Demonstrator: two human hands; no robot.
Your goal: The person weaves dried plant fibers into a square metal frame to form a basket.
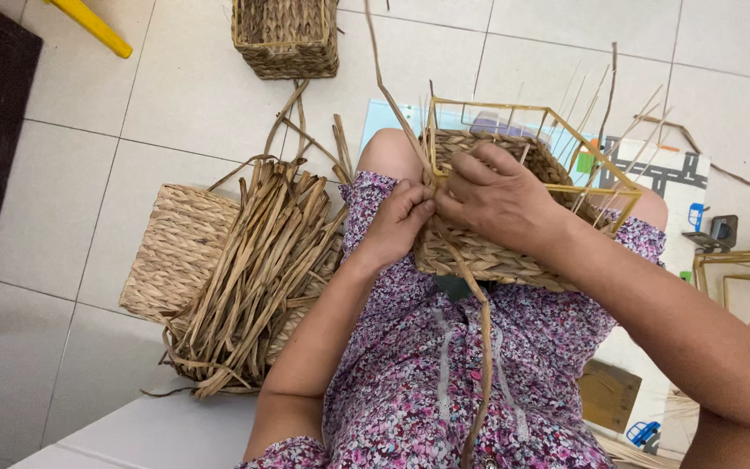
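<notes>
A: What is the left hand (399, 221) doing?

B: It is curling shut, pinching a long dried reed strand (470, 295) against the corner of the half-woven basket (479, 256) lying on the person's lap

A: And the right hand (496, 198)?

B: It is lying half-closed over the basket's woven wall, fingers pressing on it below the yellow wire frame (531, 108). A bundle of reeds (258, 269) is lying on the floor beside the left arm

Half-woven straw basket (488, 252) on yellow frame, on lap
</notes>
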